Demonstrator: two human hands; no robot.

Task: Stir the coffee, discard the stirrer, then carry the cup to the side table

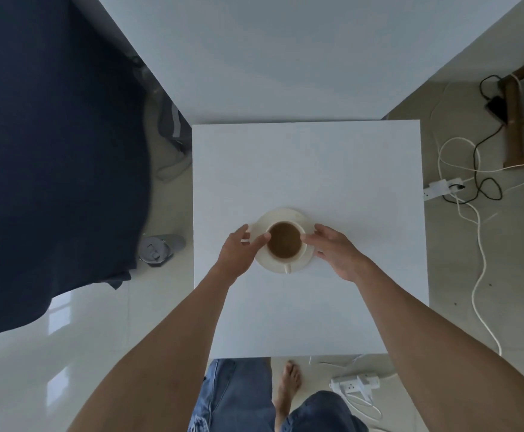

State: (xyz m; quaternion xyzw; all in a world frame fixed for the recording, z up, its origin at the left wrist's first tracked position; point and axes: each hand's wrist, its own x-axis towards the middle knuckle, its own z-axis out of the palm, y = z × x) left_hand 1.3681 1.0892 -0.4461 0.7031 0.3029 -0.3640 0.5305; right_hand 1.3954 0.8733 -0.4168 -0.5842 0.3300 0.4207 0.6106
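White ceramic cup of brown coffee on its white saucer, white square desk; my left fingers and right fingers, loosely spread, touch opposite sides, gripping nothing firmly.

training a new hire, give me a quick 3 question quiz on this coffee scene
1. True or false: a stirrer stands in the cup.
2. The cup's handle points: A) toward the person, B) away from the person, C) toward the power strip.
3. What does the cup sit on?

Key:
1. False; none shows in the coffee.
2. A.
3. A white saucer on the white table, with the left hand and right hand on either side.
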